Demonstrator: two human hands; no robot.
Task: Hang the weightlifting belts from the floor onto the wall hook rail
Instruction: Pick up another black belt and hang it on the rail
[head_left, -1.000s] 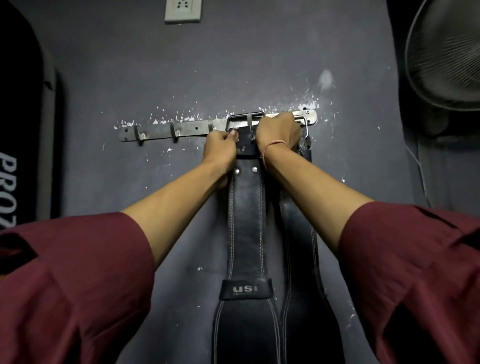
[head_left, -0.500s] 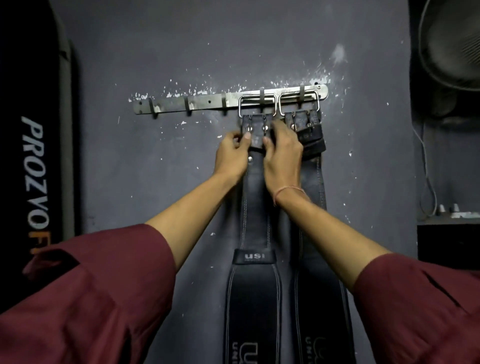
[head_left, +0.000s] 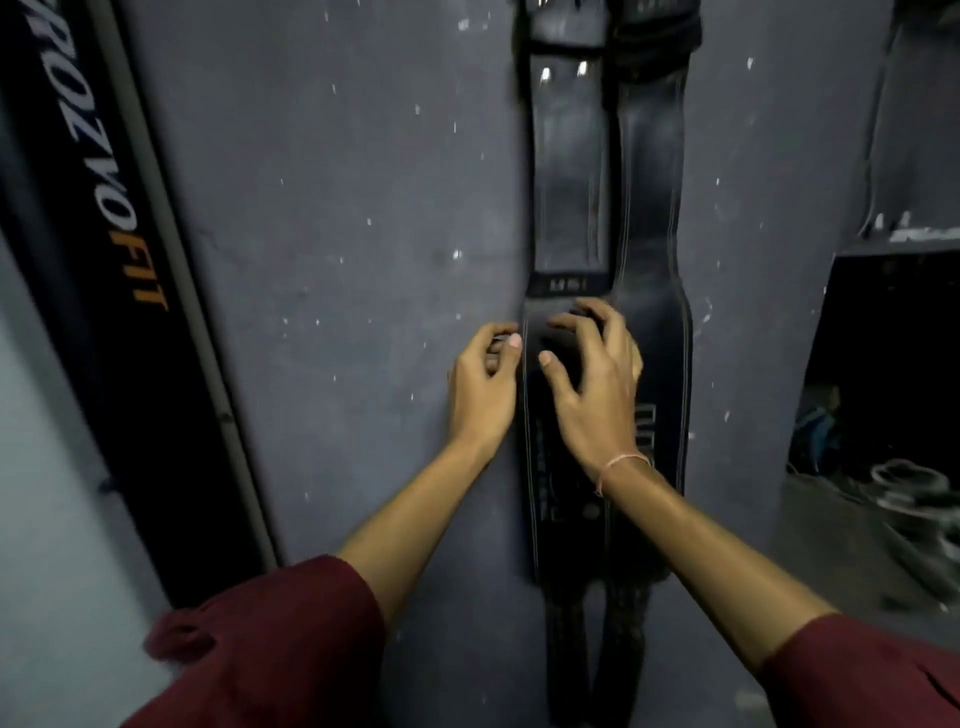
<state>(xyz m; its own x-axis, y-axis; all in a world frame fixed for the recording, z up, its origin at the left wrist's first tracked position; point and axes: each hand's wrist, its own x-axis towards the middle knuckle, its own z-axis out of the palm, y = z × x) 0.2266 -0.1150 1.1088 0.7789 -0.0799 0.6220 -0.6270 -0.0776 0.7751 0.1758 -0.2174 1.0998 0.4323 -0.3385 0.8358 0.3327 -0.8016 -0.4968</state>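
Two black leather weightlifting belts hang side by side down the grey wall. The left belt (head_left: 569, 171) overlaps the right belt (head_left: 652, 208). The hook rail is out of view above the frame. My left hand (head_left: 480, 387) rests at the left belt's left edge, fingers curled loosely and holding nothing. My right hand (head_left: 592, 384) hovers flat over the wide part of the left belt, fingers spread, gripping nothing. The image is blurred by motion.
A tall black pad with "PROZVOFIT" lettering (head_left: 111, 218) leans against the wall at left. A dark shelf unit (head_left: 883, 364) stands at right, with weight plates (head_left: 914, 493) on the floor beneath it.
Both hands have come off the buckle end and slid down to the belts' wide middle. The view has dropped, so the hook rail has left the frame.
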